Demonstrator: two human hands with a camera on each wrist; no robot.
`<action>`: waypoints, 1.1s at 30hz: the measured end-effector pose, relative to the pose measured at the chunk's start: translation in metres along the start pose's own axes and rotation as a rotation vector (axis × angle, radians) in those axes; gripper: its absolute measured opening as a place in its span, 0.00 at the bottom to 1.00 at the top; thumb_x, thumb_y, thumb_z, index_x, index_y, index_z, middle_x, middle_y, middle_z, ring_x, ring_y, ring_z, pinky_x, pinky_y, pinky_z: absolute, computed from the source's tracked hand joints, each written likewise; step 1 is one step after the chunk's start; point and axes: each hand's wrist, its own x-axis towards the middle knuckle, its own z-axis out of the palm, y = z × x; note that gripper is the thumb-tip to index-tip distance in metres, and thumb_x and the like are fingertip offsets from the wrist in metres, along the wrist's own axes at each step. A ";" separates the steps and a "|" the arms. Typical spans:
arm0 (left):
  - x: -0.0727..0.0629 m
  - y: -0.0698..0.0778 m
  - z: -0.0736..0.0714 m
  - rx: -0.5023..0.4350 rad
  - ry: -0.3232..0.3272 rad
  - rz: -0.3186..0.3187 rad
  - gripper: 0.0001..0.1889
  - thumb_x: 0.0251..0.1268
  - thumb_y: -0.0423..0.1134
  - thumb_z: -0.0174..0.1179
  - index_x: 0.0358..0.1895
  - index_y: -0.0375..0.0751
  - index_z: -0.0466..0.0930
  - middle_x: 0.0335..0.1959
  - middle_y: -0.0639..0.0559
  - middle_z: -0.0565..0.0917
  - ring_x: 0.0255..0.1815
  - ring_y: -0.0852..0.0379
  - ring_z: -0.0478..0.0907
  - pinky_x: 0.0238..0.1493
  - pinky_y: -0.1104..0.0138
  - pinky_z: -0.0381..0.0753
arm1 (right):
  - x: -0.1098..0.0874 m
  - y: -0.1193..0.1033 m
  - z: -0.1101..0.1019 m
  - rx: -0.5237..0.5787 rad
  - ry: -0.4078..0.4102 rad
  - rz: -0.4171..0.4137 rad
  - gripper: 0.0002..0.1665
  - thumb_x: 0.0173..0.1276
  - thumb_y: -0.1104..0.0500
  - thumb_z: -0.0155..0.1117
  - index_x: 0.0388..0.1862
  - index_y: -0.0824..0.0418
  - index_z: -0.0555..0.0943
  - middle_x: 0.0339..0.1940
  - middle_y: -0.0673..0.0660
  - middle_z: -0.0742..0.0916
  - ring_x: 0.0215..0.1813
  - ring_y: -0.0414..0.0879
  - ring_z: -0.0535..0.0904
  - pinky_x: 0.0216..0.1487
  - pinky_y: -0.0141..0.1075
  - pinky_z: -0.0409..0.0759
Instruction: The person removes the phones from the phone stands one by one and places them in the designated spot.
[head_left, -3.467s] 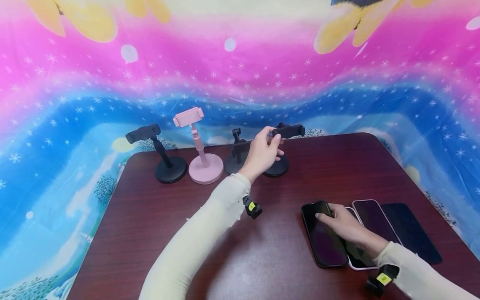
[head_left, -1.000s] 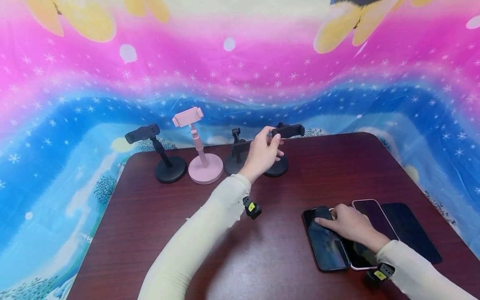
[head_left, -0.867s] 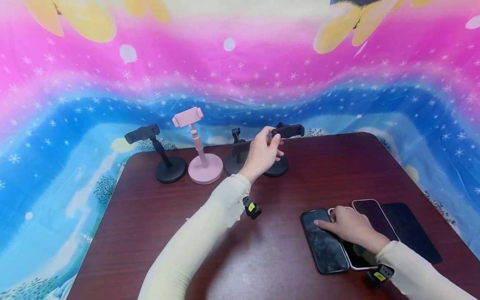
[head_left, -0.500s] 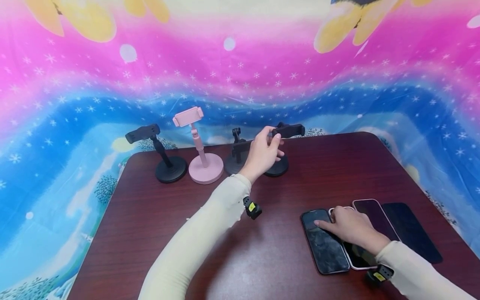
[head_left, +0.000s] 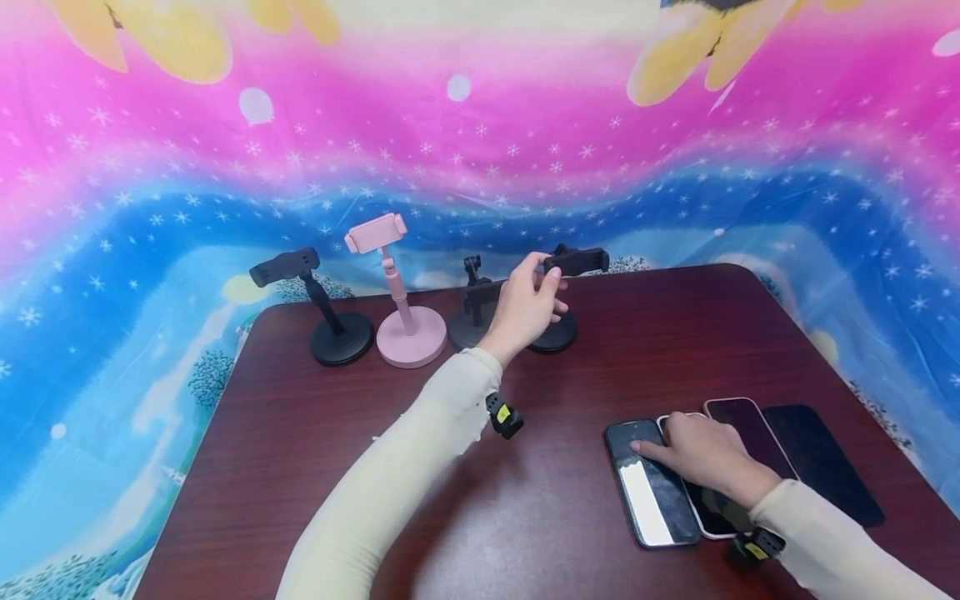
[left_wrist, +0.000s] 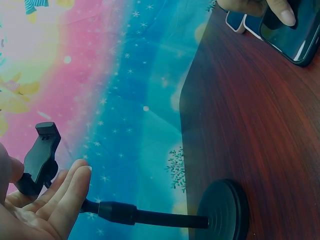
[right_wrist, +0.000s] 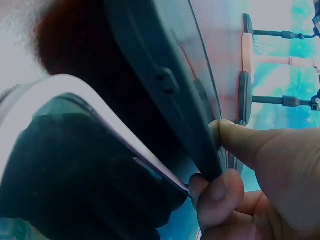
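At the back of the table, my left hand (head_left: 522, 304) pinches the near end of the black clamp (head_left: 577, 262) on the rightmost phone stand (left_wrist: 172, 218). In the left wrist view the thumb lies against the clamp and the other fingers extend beside it. My right hand (head_left: 708, 454) pinches a black-cased phone (head_left: 651, 492) by its right edge, thumb on the screen and curled fingers at the side. The right wrist view shows that phone's edge (right_wrist: 165, 82) tilted above a white-edged phone (right_wrist: 85, 165). A white reflection covers the lower part of its screen.
Farther right lie a pink-edged phone (head_left: 750, 429) and a dark phone (head_left: 825, 462). A black stand (head_left: 341, 340), a pink stand (head_left: 412, 337) and another black stand (head_left: 468, 329) line the back of the brown table (head_left: 337, 467). A patterned cloth (head_left: 480, 125) hangs behind.
Since the earliest frame the right hand and its phone have shifted slightly toward the near side. The phone's tilt has varied, and a bright reflection now shows on its screen. The left hand stays put.
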 end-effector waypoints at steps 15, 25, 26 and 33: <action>0.001 -0.001 0.001 0.005 0.007 0.004 0.20 0.83 0.44 0.46 0.72 0.44 0.66 0.49 0.46 0.87 0.35 0.54 0.88 0.38 0.65 0.89 | 0.001 -0.001 -0.003 -0.049 -0.028 -0.013 0.32 0.65 0.33 0.65 0.13 0.51 0.69 0.11 0.48 0.72 0.17 0.41 0.67 0.41 0.58 0.81; 0.001 -0.001 0.001 0.009 0.006 0.010 0.20 0.83 0.44 0.46 0.72 0.44 0.66 0.49 0.45 0.87 0.37 0.51 0.89 0.37 0.66 0.89 | 0.001 -0.001 -0.003 -0.051 -0.044 -0.012 0.33 0.66 0.33 0.64 0.12 0.51 0.69 0.10 0.48 0.72 0.16 0.42 0.67 0.53 0.64 0.78; 0.001 -0.001 0.001 0.008 0.007 0.011 0.20 0.83 0.44 0.46 0.72 0.44 0.66 0.49 0.45 0.87 0.36 0.52 0.88 0.37 0.66 0.89 | 0.001 -0.001 -0.003 -0.048 -0.047 -0.011 0.33 0.66 0.32 0.64 0.12 0.51 0.69 0.10 0.48 0.72 0.16 0.42 0.67 0.50 0.62 0.79; 0.000 0.001 0.001 0.008 0.003 0.009 0.21 0.83 0.44 0.46 0.72 0.45 0.65 0.49 0.45 0.87 0.36 0.52 0.88 0.37 0.65 0.89 | 0.002 0.001 -0.001 -0.038 -0.052 -0.002 0.33 0.64 0.32 0.66 0.12 0.51 0.68 0.10 0.47 0.71 0.15 0.42 0.66 0.24 0.44 0.74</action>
